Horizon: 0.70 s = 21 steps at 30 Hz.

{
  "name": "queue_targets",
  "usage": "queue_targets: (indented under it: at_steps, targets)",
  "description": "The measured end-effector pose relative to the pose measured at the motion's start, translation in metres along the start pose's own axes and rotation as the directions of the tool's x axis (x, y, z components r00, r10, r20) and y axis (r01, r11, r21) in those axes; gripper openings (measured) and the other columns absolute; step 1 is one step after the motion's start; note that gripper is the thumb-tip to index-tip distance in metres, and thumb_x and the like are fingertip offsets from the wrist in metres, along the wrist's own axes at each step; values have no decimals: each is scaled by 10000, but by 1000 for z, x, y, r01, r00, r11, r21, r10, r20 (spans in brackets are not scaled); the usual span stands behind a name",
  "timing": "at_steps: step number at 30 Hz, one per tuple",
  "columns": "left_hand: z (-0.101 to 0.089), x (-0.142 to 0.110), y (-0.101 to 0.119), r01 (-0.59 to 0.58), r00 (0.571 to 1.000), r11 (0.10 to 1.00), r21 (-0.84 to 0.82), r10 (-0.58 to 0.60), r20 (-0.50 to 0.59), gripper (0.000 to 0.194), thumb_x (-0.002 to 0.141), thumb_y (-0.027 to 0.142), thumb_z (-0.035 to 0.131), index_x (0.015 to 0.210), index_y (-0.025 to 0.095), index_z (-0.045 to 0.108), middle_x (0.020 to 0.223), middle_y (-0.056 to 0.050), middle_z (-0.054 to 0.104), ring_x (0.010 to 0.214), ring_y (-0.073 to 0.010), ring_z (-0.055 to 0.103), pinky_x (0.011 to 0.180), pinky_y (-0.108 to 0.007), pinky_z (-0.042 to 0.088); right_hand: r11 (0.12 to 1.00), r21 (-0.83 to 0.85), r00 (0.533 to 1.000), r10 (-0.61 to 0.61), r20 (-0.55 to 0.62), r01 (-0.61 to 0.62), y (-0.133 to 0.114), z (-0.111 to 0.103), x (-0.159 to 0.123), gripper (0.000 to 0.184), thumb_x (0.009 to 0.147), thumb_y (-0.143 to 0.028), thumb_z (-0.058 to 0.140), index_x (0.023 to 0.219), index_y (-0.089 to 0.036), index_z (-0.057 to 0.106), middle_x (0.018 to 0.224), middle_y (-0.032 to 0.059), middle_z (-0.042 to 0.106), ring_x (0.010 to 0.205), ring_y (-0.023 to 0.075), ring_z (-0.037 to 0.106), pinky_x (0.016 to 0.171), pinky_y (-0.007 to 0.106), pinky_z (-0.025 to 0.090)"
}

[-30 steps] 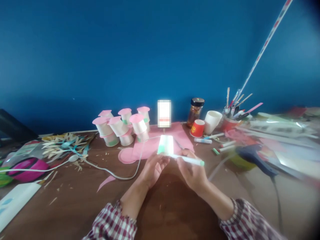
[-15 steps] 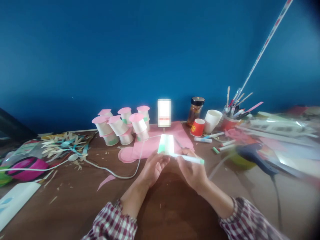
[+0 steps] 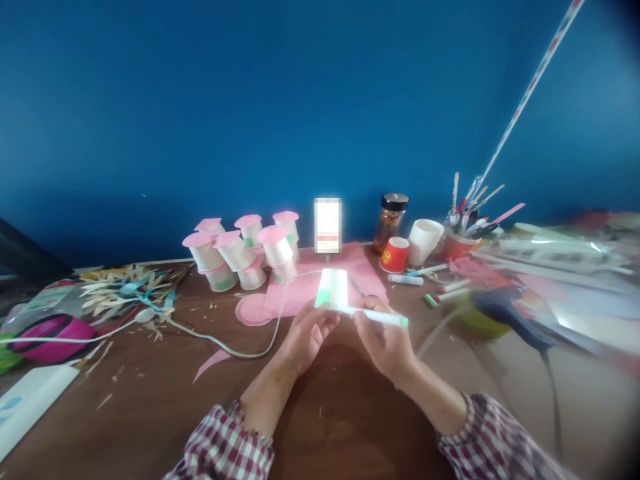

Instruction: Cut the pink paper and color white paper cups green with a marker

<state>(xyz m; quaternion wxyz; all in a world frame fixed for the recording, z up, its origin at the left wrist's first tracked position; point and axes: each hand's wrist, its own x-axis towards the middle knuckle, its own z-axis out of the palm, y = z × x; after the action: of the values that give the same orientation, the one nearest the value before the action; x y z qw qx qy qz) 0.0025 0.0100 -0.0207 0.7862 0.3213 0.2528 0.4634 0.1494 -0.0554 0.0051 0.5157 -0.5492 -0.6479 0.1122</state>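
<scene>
My left hand [image 3: 311,335] is closed round the lower end of a white paper cup [image 3: 340,285] that has a green patch on its left side. A white felt-tip marker [image 3: 379,317] with a green end lies in the grip of my right hand [image 3: 387,343]. Its tip points left, at the cup's lower edge; glare hides whether the two touch. Under and behind the cup spreads pink paper [image 3: 356,260]. To the left, several white paper cups [image 3: 239,253] with pink paper tops stand stacked in pairs, some with green patches.
At the right are a lidded jar [image 3: 391,223], a red paper cup [image 3: 395,255], a white cup [image 3: 425,241], loose markers [image 3: 406,280], a pen holder [image 3: 457,245] and a glue gun [image 3: 510,317]. A white cable [image 3: 235,353] crosses the left side near a pink tape measure [image 3: 53,337].
Almost nothing differs. Both hands keep the same hold on the cup and marker, and the whole view has shifted very slightly.
</scene>
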Motion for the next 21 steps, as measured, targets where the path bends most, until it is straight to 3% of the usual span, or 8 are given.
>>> queue_targets:
  at_steps: [21]
  targets:
    - [1, 0, 0, 8, 1000, 1000, 22, -8, 1, 159, 733, 278, 699, 857, 181, 679, 932, -58, 685, 913, -187, 613, 940, -377, 405, 1000, -6, 1000, 9, -3, -9, -2, -1, 3, 122, 895, -270, 478, 867, -192, 568, 658, -14, 539, 530, 114, 477, 521, 222, 410]
